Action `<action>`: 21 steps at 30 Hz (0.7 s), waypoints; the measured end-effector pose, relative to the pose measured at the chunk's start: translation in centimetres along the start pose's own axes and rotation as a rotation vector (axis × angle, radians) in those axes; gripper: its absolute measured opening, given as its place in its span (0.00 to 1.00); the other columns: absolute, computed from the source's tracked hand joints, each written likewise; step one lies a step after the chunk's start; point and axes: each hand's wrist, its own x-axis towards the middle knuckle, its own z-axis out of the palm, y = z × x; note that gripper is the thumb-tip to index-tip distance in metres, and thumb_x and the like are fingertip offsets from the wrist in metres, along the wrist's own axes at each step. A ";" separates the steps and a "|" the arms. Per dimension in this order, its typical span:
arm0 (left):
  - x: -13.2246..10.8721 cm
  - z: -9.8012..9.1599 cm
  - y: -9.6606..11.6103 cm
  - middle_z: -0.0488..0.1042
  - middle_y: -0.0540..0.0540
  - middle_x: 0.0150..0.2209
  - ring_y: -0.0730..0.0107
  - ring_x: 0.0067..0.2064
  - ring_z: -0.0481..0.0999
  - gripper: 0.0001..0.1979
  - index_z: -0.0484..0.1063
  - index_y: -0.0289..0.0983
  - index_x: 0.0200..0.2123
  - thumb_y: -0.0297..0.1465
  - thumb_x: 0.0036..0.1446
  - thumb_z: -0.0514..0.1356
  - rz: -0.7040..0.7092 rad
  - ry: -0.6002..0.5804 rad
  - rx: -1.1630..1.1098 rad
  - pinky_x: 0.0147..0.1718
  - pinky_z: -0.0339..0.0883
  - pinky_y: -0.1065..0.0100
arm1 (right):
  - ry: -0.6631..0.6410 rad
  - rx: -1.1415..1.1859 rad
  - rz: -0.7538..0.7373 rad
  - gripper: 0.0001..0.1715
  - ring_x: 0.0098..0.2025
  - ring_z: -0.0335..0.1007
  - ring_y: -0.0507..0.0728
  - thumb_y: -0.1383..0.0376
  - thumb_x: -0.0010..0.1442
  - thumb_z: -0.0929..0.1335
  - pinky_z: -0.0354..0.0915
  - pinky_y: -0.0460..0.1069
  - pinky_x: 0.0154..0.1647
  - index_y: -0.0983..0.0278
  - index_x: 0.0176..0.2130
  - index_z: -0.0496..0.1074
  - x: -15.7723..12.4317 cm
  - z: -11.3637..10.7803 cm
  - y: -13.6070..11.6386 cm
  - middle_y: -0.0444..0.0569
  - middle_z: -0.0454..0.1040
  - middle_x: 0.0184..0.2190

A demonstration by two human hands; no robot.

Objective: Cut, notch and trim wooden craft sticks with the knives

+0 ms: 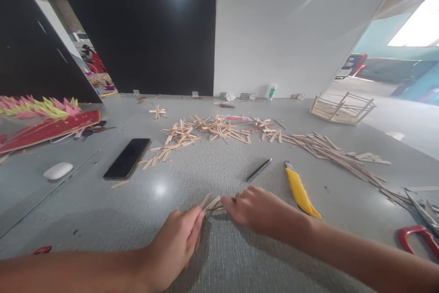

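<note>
My left hand [181,238] is closed, pinching short wooden craft sticks [213,202] whose rounded ends poke up past the fingertips. Just to its right, my right hand [245,206] is curled shut with the thumb toward the sticks. A thin brownish strip [216,209] spans the small gap between the two hands; its kind is too small to tell. Beyond the right hand lie a black pen [259,170] and a yellow utility knife [300,192] with its blade end pointing away.
Loose craft sticks [217,128] are heaped across the table, with long thin strips [329,149] at right. A phone [127,159], a white case [58,171], red-handled scissors [407,238], a small stick frame [343,109] and a glue stick [272,92] surround them. Upright panels [154,32] stand behind.
</note>
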 end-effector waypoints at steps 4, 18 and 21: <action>-0.2 0.1 -0.2 0.60 0.55 0.20 0.75 0.20 0.58 0.19 0.57 0.41 0.29 0.40 0.73 0.43 0.038 -0.005 0.018 0.19 0.53 0.73 | -0.022 -0.054 0.191 0.06 0.17 0.67 0.55 0.78 0.57 0.68 0.35 0.51 0.15 0.69 0.35 0.73 -0.1 -1.2 -4.2 0.46 0.71 0.21; -0.1 0.3 -0.9 0.62 0.55 0.20 0.74 0.20 0.59 0.17 0.60 0.41 0.29 0.36 0.74 0.47 0.156 0.075 0.041 0.21 0.52 0.72 | -0.059 -0.030 0.152 0.10 0.19 0.71 0.55 0.79 0.51 0.69 0.36 0.53 0.14 0.65 0.29 0.72 0.7 -1.2 -2.7 0.47 0.75 0.24; 0.0 0.5 -0.7 0.59 0.57 0.18 0.76 0.17 0.57 0.19 0.59 0.41 0.29 0.36 0.76 0.46 0.154 0.092 0.020 0.18 0.50 0.73 | -0.017 -0.027 0.125 0.12 0.20 0.71 0.53 0.79 0.53 0.69 0.38 0.53 0.15 0.63 0.31 0.71 0.6 -0.8 -2.6 0.43 0.74 0.23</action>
